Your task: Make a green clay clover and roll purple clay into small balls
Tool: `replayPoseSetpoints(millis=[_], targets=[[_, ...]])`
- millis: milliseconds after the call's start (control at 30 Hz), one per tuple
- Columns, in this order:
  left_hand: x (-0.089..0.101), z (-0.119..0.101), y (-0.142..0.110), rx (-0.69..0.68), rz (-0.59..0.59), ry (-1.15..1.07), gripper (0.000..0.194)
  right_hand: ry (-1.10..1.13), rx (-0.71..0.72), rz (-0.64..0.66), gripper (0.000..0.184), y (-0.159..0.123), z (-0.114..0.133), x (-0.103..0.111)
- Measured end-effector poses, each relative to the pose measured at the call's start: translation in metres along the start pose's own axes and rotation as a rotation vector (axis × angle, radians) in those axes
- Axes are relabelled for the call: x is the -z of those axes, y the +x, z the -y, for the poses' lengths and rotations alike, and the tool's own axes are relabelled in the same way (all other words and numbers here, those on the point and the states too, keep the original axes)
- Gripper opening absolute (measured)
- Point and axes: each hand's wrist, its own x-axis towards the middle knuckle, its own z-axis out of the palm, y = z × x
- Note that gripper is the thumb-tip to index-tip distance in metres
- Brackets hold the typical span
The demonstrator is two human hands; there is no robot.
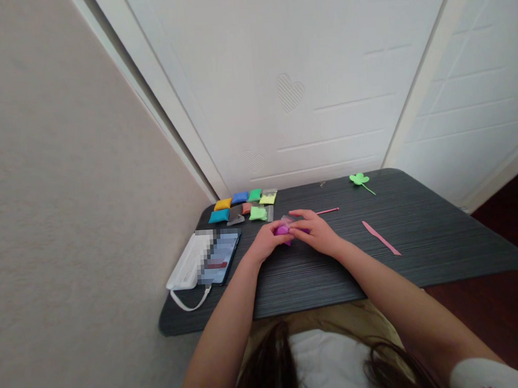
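On a dark surface, from left to right, a white power bank with a white cable lies beside a phone, with 2 uneven rows of small colored packets just beyond. Near the middle, the 2 hands, left and right, meet with fingers curled around a purple packet, gripping it between them. A thin pink stick lies just past the right hand, then a green clover shape on a stem near the far edge and a pink knife-like tool nearer.
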Motion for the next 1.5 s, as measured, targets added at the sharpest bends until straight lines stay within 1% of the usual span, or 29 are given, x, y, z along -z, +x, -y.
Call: replayPoseSetpoints(millis=[67, 200, 500, 600, 700, 767, 867, 1000, 1200, 1267, 1367, 1500], targets=[[0.000, 0.000, 0.000, 0.003, 0.004, -0.011, 0.040, 0.034, -0.023, -0.009, 0.024, 0.000, 0.000, 0.000], [0.002, 0.003, 0.000, 0.015, 0.033, -0.015, 0.033, 0.043, -0.031, 0.061, 0.024, -0.001, 0.001, -0.002], [0.006, 0.008, -0.004, 0.016, 0.132, -0.071, 0.027, -0.057, 0.069, 0.150, 0.020, 0.000, 0.002, -0.002], [0.007, 0.007, -0.003, 0.007, 0.087, -0.121, 0.031, -0.045, 0.062, 0.132, 0.021, 0.001, 0.006, -0.002], [0.007, 0.004, -0.001, -0.017, 0.013, -0.187, 0.038, 0.018, 0.022, 0.050, 0.026, 0.000, 0.010, -0.002], [0.007, 0.003, 0.000, -0.016, 0.013, -0.207, 0.040, 0.056, -0.022, -0.016, 0.027, 0.000, 0.012, -0.001], [0.007, 0.004, 0.000, -0.003, 0.010, -0.188, 0.042, 0.078, -0.076, -0.071, 0.018, -0.001, 0.011, 0.002], [0.009, 0.007, 0.000, -0.025, -0.011, -0.117, 0.042, 0.096, -0.088, -0.051, 0.013, 0.000, 0.009, 0.005], [0.008, 0.005, 0.000, -0.061, 0.014, -0.012, 0.042, 0.150, -0.125, -0.022, 0.014, 0.002, 0.005, 0.009], [0.008, 0.003, 0.000, -0.055, 0.021, -0.047, 0.041, 0.157, -0.180, -0.001, 0.016, 0.001, 0.004, 0.011], [0.008, 0.003, -0.001, -0.022, -0.003, -0.180, 0.036, 0.135, -0.253, 0.045, 0.019, 0.000, 0.004, 0.011], [0.009, 0.006, 0.001, 0.016, -0.059, -0.266, 0.035, 0.087, -0.214, 0.065, 0.016, -0.002, 0.006, 0.008]])
